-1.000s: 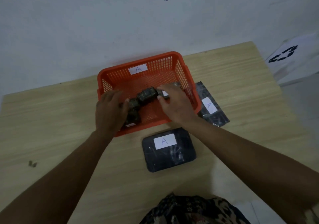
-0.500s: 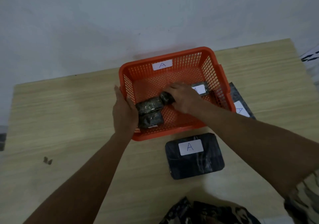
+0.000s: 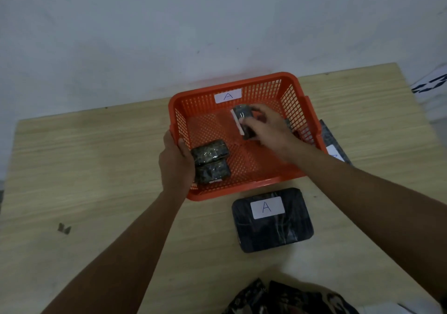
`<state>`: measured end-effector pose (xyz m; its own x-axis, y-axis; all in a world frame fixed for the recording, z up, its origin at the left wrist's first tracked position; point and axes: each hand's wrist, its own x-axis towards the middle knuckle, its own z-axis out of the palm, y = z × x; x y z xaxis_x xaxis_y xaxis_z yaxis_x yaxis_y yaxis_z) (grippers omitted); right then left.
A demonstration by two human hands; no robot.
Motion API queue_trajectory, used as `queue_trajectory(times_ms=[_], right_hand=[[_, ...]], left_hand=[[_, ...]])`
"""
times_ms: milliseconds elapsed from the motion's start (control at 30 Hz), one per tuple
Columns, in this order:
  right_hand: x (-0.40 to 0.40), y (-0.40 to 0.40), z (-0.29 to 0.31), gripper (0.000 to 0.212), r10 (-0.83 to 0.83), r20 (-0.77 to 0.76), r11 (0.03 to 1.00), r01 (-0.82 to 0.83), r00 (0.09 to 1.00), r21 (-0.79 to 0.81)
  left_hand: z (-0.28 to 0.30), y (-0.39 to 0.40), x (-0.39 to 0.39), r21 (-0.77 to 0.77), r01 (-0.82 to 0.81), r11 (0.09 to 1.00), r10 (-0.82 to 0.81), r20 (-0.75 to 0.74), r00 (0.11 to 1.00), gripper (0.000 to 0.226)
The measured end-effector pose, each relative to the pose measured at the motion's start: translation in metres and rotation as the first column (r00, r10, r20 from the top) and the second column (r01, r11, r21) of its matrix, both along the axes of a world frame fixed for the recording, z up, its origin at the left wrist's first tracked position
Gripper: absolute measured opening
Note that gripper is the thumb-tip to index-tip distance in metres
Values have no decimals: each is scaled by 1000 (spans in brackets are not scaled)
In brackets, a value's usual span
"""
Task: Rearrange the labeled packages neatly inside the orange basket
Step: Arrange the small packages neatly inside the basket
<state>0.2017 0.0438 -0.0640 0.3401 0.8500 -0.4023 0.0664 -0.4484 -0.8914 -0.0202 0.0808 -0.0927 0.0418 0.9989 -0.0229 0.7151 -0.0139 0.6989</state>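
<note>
The orange basket [image 3: 242, 88] stands on the wooden table [image 3: 96, 168], with a white "A" label on its far wall. Two small dark wrapped packages [image 3: 210, 152] [image 3: 214, 172] lie side by side in its near left corner. My left hand [image 3: 175, 163] grips the basket's left rim beside them. My right hand [image 3: 268, 126] is inside the basket and holds a small dark package [image 3: 243, 119] on edge, its white label facing left. Another dark package is partly hidden behind my right hand by the right wall.
A large black package [image 3: 272, 219] with an "A" label lies on the table just in front of the basket. A flat dark package [image 3: 335, 144] with a label sticks out from behind the basket's right side. The wall rises close behind the table.
My right hand has lifted one small package from the pair at the left and carried it toward the basket's back middle, turning it on edge. My left hand stays on the rim.
</note>
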Motion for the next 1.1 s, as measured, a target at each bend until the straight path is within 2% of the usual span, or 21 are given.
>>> queue_trajectory(times_ms=[33, 100, 133, 200, 233, 300, 400, 433, 500, 567, 633, 700, 767, 833, 967, 1100], right_hand=[[-1, 3, 6, 28, -46, -181, 998, 38, 982, -45], [-2, 9, 13, 33, -49, -469, 996, 6, 882, -93], [-3, 12, 15, 40, -26, -565, 996, -26, 825, -85], [-7, 18, 15, 46, 13, -646, 996, -70, 763, -63], [-10, 22, 13, 45, 30, -640, 994, -91, 768, -64], [-19, 29, 7, 33, 71, -547, 985, -146, 834, -95], [-30, 40, -4, 18, 185, -206, 965, -217, 961, -147], [-33, 43, -6, 18, 221, -90, 962, -232, 971, -143], [-37, 50, -8, 31, 226, -1, 967, -225, 974, -116], [-41, 58, -13, 54, 189, -50, 977, -193, 981, -87], [-47, 62, -19, 64, 158, -160, 981, -173, 974, -84], [-54, 61, -26, 57, 172, -141, 981, -183, 975, -70], [-59, 58, -34, 40, 162, -9, 987, -162, 987, -8], [-65, 59, -40, 32, 55, 61, 997, -58, 997, 51], [-71, 68, -50, 35, -176, -40, 984, 174, 984, -43], [-74, 75, -54, 38, -176, -49, 983, 173, 983, -67]], left_hand=[[0, -1, 0, -3, -1, 1000, 1, 5, 1000, 34], [0, -4, -2, -1, 3, 1000, -3, 6, 1000, 33], [0, -6, -3, 3, 7, 1000, -7, 8, 1000, 33], [-1, -10, -4, 9, 15, 1000, -15, 18, 1000, 32], [-1, -11, -5, 12, 17, 1000, -17, 20, 1000, 32], [-2, -12, -5, 31, 11, 999, -11, 17, 1000, 32], [-3, -12, -5, 39, -7, 999, 6, 24, 1000, 30], [-3, -12, -5, 31, -12, 999, 11, 26, 1000, 30], [-3, -12, -5, 21, -11, 1000, 10, 33, 999, 32], [-3, -12, -5, 14, 0, 1000, -1, 42, 999, 33], [-4, -12, -5, 14, 7, 1000, -7, 46, 999, 34], [-6, -11, -5, 15, 4, 1000, -5, 50, 999, 35], [-6, -11, -5, 7, 1, 1000, -2, 58, 998, 35], [-6, -11, -5, -5, 0, 1000, 0, 65, 998, 35], [-6, -10, -5, 2, -4, 1000, 4, 64, 998, 35], [-7, -10, -6, 4, -3, 1000, 2, 70, 998, 36]])
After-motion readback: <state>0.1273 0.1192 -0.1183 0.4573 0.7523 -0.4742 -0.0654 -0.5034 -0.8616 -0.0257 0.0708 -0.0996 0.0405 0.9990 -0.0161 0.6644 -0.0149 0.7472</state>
